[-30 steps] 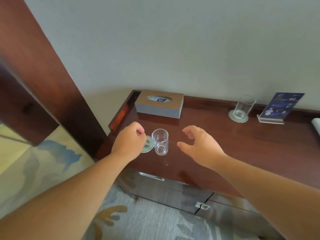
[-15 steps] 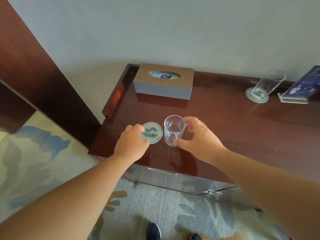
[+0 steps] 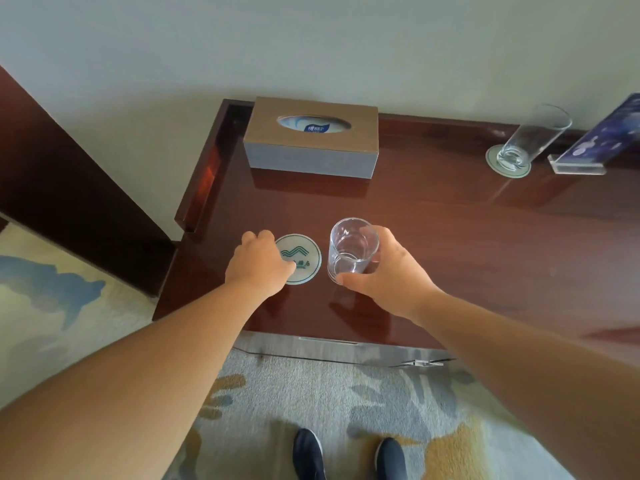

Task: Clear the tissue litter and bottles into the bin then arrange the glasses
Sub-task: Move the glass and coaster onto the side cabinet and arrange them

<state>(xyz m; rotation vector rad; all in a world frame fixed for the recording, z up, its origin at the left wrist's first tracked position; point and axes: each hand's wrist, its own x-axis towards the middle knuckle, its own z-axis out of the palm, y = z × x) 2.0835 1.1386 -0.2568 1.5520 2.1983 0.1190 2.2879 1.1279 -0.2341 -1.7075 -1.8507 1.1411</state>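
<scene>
A short clear glass stands near the front of the dark wooden desk, and my right hand grips it with thumb and fingers curled round its side. Just left of it lies a round white coaster with a green logo. My left hand pinches the coaster's left edge, covering part of it. A second, taller glass stands on another coaster at the back right of the desk.
A brown tissue box sits at the back left by the wall. A clear stand with a blue card is at the far right. Patterned carpet and my dark shoes lie below the desk's front edge.
My right hand has closed round the short glass, which it only reached toward a second ago. The left hand stays at the coaster, which now shows more fully. The view has tilted downward.
</scene>
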